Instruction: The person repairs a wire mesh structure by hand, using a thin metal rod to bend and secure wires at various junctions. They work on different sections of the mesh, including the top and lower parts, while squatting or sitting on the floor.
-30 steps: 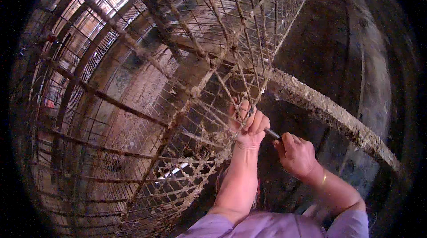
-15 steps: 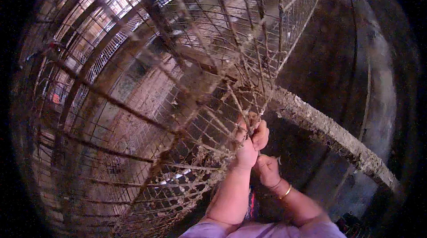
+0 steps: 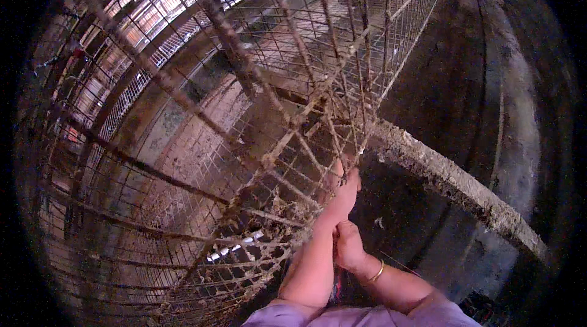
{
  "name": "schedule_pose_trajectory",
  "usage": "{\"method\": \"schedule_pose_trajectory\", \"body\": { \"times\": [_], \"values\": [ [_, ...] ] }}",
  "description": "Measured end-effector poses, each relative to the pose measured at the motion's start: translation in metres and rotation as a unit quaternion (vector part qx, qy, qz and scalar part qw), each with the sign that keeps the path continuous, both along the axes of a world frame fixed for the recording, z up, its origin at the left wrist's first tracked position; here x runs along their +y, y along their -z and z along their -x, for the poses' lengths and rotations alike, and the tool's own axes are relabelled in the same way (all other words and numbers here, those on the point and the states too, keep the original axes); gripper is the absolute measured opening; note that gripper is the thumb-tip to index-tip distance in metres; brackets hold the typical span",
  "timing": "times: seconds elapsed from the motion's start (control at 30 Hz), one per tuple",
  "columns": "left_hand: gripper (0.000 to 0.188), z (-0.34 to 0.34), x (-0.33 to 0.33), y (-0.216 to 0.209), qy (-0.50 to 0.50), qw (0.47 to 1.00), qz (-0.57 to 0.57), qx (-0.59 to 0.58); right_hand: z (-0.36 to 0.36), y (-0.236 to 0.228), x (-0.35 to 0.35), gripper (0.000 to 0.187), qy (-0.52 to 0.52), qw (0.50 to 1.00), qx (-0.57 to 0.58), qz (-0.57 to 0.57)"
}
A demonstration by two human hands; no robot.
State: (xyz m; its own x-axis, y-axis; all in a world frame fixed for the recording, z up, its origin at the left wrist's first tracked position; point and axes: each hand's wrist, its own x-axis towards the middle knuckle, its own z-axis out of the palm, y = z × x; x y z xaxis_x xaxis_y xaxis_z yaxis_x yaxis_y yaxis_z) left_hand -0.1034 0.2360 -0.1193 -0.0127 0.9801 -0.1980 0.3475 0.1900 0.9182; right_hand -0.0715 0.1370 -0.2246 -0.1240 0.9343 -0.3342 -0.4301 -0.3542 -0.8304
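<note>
Against the lower edge of a rusted rebar cage, the left hand reached up with its fingers curled about one of the crusted bars where several crossed, close to the corner nearest the person. Just below it, the right hand pressed against the left wrist, closed as a loose fist; whether it gripped anything could not be told, since the left forearm hid its palm side. A thin gold bangle circled the right wrist. Lilac sleeves showed at the bottom edge. To the right of the hands ran a rough concrete ledge, caked and crumbly, with a dark curved wall rising behind it.
</note>
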Motion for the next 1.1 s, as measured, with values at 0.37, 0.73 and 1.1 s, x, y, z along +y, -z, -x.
{"method": "schedule_pose_trajectory", "body": {
  "times": [0.37, 0.73, 1.1],
  "values": [
    [0.042, 0.015, 0.008, 0.049, -0.075, 0.974, -0.064, -0.202, -0.091, -0.003, -0.03, 0.04, 0.067, 0.992, -0.072, 0.078],
    [0.02, 0.047, 0.013, -0.021, -0.073, 0.54, -0.12, -0.83, -0.145, -0.011, -0.07, 0.041, -0.016, 0.953, -0.302, -0.025],
    [0.03, 0.057, 0.029, 0.008, -0.066, 0.59, -0.192, -0.782, -0.221, -0.15, -0.115, 0.032, -0.231, 0.846, -0.479, -0.03]
  ]
}}
